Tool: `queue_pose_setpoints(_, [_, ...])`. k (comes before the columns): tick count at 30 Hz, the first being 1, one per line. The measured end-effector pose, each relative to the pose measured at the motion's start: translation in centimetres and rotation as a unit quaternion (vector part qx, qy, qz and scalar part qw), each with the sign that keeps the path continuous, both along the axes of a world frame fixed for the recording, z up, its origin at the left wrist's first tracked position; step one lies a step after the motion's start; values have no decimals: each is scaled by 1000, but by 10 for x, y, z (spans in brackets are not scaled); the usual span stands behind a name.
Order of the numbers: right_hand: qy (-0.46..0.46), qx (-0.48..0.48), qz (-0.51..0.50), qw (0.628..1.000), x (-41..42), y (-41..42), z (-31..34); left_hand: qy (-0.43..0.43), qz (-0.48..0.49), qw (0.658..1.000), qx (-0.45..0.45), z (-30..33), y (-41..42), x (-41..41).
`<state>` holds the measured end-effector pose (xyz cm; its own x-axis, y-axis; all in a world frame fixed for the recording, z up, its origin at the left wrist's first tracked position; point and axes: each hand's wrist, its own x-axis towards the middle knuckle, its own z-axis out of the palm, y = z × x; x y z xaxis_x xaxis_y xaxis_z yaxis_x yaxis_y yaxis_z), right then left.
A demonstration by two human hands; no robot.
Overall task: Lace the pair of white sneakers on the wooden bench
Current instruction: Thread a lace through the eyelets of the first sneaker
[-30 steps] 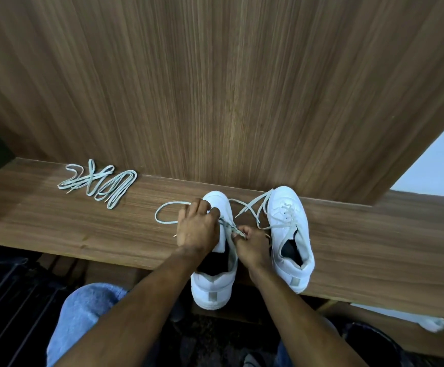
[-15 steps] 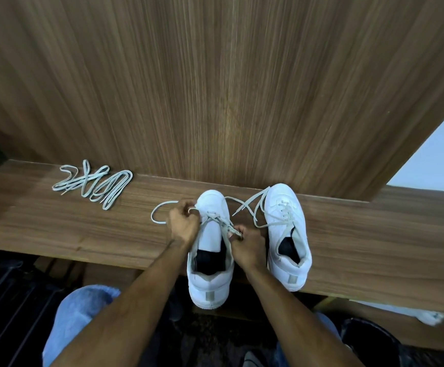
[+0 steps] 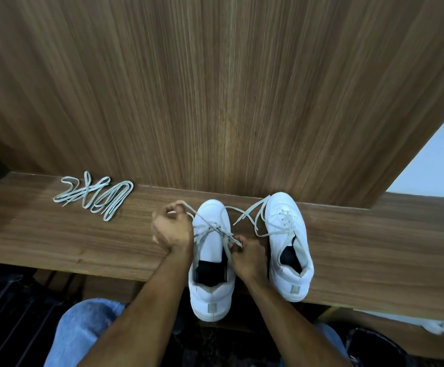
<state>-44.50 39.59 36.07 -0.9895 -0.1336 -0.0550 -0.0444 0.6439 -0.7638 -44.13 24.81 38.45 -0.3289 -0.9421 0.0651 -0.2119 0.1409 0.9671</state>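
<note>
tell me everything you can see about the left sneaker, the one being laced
The left sneaker is white and smooth, leather-like, with a dark lining and a grey heel tab. It stands upright on the bench, toe toward the wall, heel overhanging the front edge, beside the right sneaker. A pale lace crosses only its lower eyelets; the tongue lies bare above. The left hand grips one lace end off to the side; the right hand pinches the other at the shoe's edge.

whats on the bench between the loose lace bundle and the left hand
Nothing: in the head view, only bare wooden bench separates the loose pale lace bundle from the left hand.
</note>
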Motion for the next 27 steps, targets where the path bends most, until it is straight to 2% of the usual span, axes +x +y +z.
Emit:
queue_pose_setpoints(1, [0,0,0,1000,0,0,-1,-2,36,998,43,2,0,1])
queue_pose_setpoints(2, [-3,1,0,1000,0,0,-2,-35,33,998,31,2,3,3])
queue_pose_setpoints(4, [-5,0,3,1000,0,0,-2,-102,-52,990,-82,-6,8,11])
queue_pose_setpoints(5, [-4,2,2,1000,0,0,-2,-129,-110,973,-158,-11,11,13])
queue_pose_setpoints(7, [0,8,4,1000,0,0,-1,-198,-205,910,-300,-19,14,14])
queue_pose_setpoints(9, [5,17,8,1000,0,0,1,-282,-277,838,-376,-25,16,13])
queue_pose_setpoints(10, [6,23,10,1000,1,0,2,-309,-295,817,-388,-26,17,13])
queue_pose_setpoints(14, [10,23,14,1000,2,0,1,-331,-289,780,-446,-24,21,9])
queue_pose_setpoints(16, [11,20,13,1000,2,1,1,-306,-264,801,-441,-18,18,6])
queue_pose_setpoints(18, [12,14,14,1000,2,2,3,-248,-211,855,-404,-9,13,2])
queue_pose_setpoints(21, [6,12,14,1000,2,3,4,-124,-90,953,-261,9,3,-3])
queue_pose_setpoints(22, [5,10,15,1000,2,3,3,-84,-50,975,-201,15,0,-4])
queue_pose_setpoints(24, [5,8,17,1000,3,2,2,-40,-5,991,-125,25,-4,-3])
queue_pose_setpoints(25, [6,6,16,1000,3,2,2,-45,-5,992,-119,25,-5,-3])
queue_pose_setpoints(27, [3,4,11,1000,2,2,1,-110,-51,981,-154,18,-4,0])
